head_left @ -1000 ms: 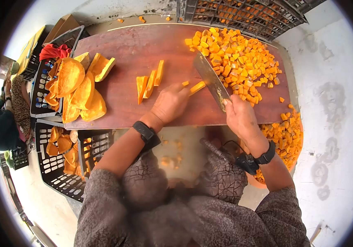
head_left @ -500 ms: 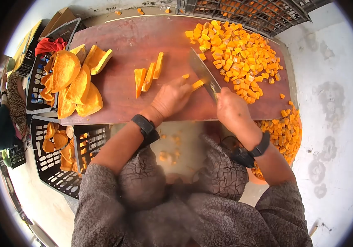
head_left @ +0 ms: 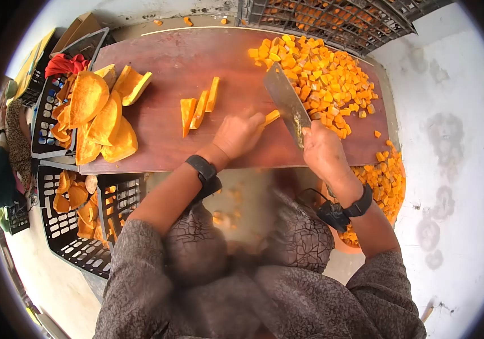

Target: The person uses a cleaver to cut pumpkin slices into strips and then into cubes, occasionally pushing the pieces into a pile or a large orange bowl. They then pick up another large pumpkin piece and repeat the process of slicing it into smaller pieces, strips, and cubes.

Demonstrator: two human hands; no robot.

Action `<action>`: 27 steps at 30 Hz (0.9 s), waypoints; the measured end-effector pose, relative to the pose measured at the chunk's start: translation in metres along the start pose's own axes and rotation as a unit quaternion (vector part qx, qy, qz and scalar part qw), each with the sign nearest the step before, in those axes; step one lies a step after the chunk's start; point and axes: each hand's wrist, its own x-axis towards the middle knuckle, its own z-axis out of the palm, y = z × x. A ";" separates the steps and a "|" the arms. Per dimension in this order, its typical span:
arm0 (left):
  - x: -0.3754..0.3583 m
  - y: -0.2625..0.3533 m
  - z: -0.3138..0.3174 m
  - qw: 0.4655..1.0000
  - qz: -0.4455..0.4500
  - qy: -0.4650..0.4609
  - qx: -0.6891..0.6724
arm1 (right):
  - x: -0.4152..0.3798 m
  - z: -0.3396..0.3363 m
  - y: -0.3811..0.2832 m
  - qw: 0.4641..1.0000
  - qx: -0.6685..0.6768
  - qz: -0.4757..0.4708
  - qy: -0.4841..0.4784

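Note:
My right hand (head_left: 324,151) is closed round the handle of a cleaver (head_left: 288,101), its broad blade tilted over the reddish-brown board (head_left: 157,62). Pinched in the fingers of my left hand (head_left: 238,134) is a strip of pumpkin (head_left: 272,117), its free end pointing toward the blade. To the left of that hand lie three cut pumpkin strips (head_left: 199,109). Beyond the cleaver spreads a large heap of pumpkin cubes (head_left: 332,76). Big pumpkin pieces (head_left: 106,118) are stacked at the board's left end.
Below the board's right end stands a tub of pumpkin cubes (head_left: 386,181). Black crates (head_left: 72,226) with pumpkin pieces are at the left, and another crate (head_left: 332,17) is behind the board. A white wall (head_left: 445,141) bounds the right. Another person (head_left: 16,135) is at far left.
The cleaver has shifted right and its blade now shows more of its flat side. My right hand moved slightly right and down. My left hand stays on the strip.

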 end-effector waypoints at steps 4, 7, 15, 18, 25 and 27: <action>0.004 0.000 0.004 1.000 0.018 -0.003 0.007 | -0.005 0.007 0.007 1.000 0.002 -0.003 -0.024; 0.001 0.002 0.003 1.000 0.019 -0.023 0.009 | 0.011 0.028 0.010 0.999 -0.025 0.017 -0.034; 0.003 0.002 0.001 0.999 0.010 0.015 -0.031 | 0.033 0.028 0.002 0.999 -0.004 -0.014 0.048; 0.003 0.004 -0.001 0.999 0.006 0.031 -0.039 | 0.013 0.004 -0.007 0.999 0.005 -0.030 0.030; 0.001 -0.002 0.003 0.999 0.022 0.016 -0.047 | 0.007 0.031 0.004 1.000 -0.009 -0.013 -0.015; 0.006 0.001 -0.001 0.998 0.050 0.002 -0.023 | 0.026 0.047 0.002 1.000 -0.016 -0.007 0.012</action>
